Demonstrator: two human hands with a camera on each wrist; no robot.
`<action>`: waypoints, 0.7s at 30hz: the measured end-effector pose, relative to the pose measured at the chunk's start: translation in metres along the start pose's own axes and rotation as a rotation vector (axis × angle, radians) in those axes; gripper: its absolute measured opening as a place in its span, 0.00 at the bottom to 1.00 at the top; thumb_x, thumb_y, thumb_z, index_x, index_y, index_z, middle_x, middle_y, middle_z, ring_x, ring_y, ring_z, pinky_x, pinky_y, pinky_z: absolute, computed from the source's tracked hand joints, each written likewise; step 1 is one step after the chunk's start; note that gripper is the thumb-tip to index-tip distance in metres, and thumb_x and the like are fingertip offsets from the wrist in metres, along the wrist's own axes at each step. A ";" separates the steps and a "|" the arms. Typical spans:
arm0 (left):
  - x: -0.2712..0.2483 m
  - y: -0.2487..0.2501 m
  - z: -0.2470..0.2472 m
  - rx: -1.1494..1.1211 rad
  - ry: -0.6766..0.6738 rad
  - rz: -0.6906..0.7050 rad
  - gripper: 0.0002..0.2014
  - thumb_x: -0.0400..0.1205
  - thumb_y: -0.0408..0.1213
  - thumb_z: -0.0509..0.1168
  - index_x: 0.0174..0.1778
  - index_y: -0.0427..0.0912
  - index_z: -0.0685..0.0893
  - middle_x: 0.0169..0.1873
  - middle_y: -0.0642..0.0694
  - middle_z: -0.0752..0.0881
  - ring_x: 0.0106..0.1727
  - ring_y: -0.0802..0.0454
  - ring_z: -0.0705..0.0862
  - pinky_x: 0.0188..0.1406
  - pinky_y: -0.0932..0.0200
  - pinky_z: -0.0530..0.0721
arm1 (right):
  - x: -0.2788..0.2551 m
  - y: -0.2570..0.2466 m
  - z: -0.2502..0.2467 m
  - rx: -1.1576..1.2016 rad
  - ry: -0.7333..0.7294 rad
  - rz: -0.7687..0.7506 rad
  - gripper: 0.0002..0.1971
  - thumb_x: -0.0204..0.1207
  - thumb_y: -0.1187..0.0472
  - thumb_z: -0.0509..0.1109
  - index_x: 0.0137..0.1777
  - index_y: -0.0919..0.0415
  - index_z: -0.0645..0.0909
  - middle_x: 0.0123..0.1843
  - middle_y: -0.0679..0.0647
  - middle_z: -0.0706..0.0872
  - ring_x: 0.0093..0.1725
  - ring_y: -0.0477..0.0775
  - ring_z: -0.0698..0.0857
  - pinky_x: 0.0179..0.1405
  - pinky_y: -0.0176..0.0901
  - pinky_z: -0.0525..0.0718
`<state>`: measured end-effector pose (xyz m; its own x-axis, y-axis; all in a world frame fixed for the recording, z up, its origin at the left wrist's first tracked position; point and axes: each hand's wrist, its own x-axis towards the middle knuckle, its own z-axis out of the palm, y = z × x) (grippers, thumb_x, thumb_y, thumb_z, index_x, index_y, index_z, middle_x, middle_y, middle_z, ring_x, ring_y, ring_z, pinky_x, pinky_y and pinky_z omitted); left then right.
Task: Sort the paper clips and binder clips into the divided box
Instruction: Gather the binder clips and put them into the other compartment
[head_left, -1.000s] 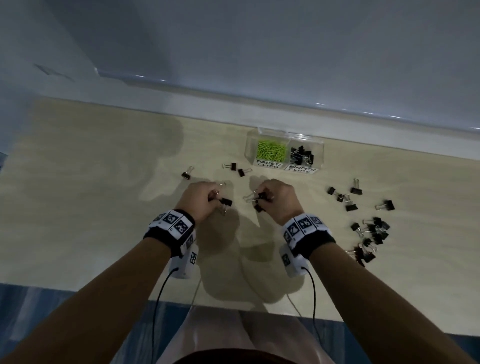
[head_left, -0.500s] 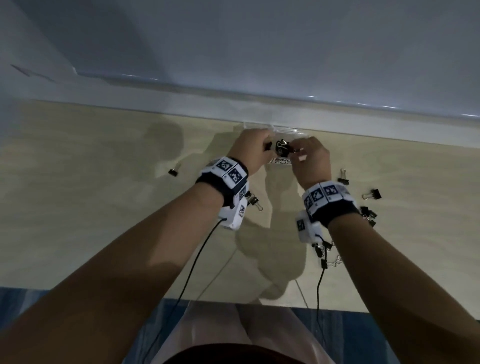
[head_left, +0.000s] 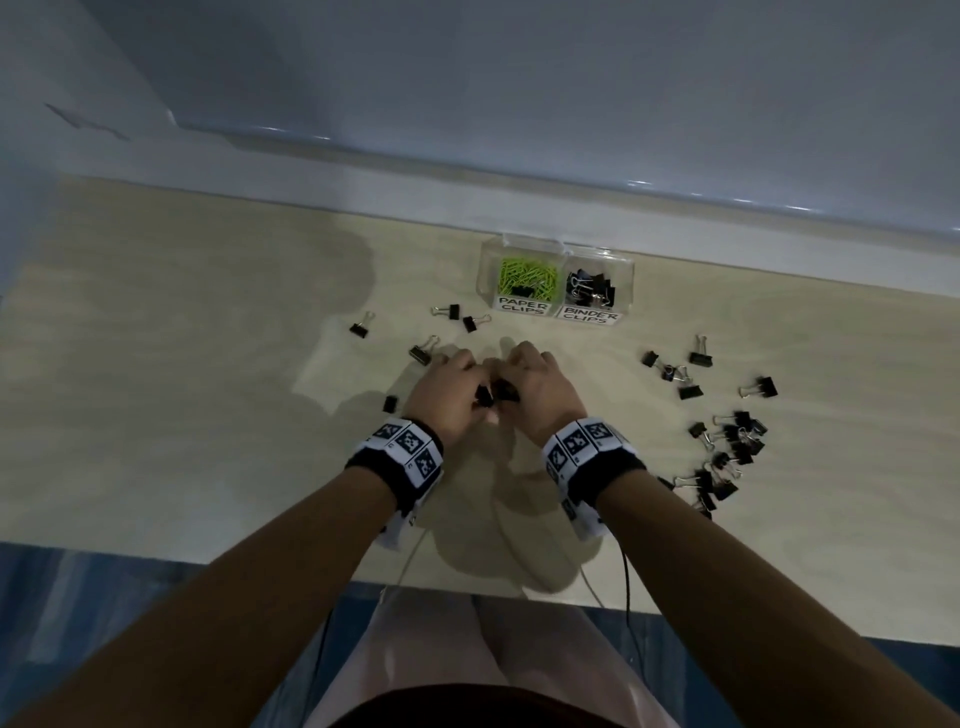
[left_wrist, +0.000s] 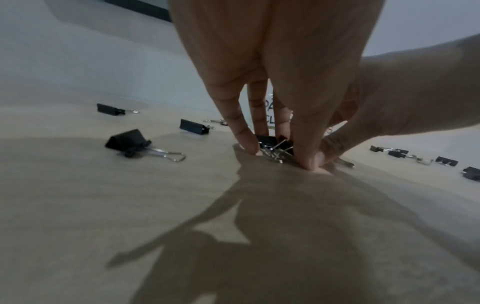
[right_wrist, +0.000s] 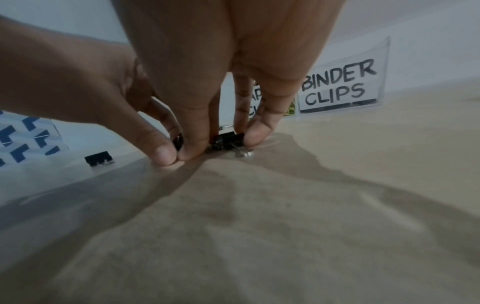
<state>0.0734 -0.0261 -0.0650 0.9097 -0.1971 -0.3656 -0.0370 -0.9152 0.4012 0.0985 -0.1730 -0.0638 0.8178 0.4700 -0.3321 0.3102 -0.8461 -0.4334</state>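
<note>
The clear divided box stands at the table's far edge. Its left part, labelled PAPER CLIPS, holds green paper clips and something black; its right part holds black binder clips. My left hand and right hand meet mid-table, fingertips down on the wood. A small cluster of black binder clips lies between them. In the left wrist view my left hand closes its fingers and thumb round binder clips. My right hand pinches a binder clip in the right wrist view.
Loose binder clips lie to the left of my hands, one close to my left wrist. A larger scatter of binder clips lies to the right. The wooden table ends at a front edge near my lap.
Half a second ago both hands were over the box with clips. They have come back toward me and now close on clips lying mid-table.
</note>
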 end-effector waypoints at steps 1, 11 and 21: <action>0.000 -0.002 0.000 -0.015 0.010 -0.006 0.18 0.75 0.41 0.71 0.59 0.41 0.80 0.58 0.43 0.77 0.61 0.39 0.73 0.63 0.48 0.72 | 0.000 0.002 0.001 0.014 0.004 -0.005 0.21 0.73 0.61 0.69 0.66 0.53 0.77 0.60 0.61 0.75 0.57 0.65 0.73 0.54 0.56 0.80; -0.001 -0.004 -0.004 -0.166 0.031 -0.020 0.17 0.70 0.36 0.71 0.53 0.39 0.79 0.53 0.43 0.73 0.53 0.43 0.76 0.53 0.51 0.79 | -0.014 0.020 0.001 0.257 0.229 0.046 0.03 0.64 0.66 0.74 0.37 0.62 0.86 0.45 0.61 0.79 0.36 0.62 0.82 0.39 0.53 0.86; 0.052 0.064 -0.052 -0.571 0.188 0.067 0.11 0.68 0.36 0.76 0.42 0.42 0.82 0.46 0.44 0.83 0.45 0.49 0.83 0.50 0.52 0.85 | -0.021 0.067 -0.059 0.688 0.498 0.402 0.09 0.64 0.69 0.80 0.42 0.61 0.85 0.40 0.51 0.89 0.40 0.47 0.89 0.39 0.37 0.87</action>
<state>0.1404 -0.0770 -0.0145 0.9725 -0.1349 -0.1899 0.0835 -0.5590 0.8249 0.1308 -0.2538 -0.0365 0.9639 -0.1217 -0.2369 -0.2654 -0.5126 -0.8166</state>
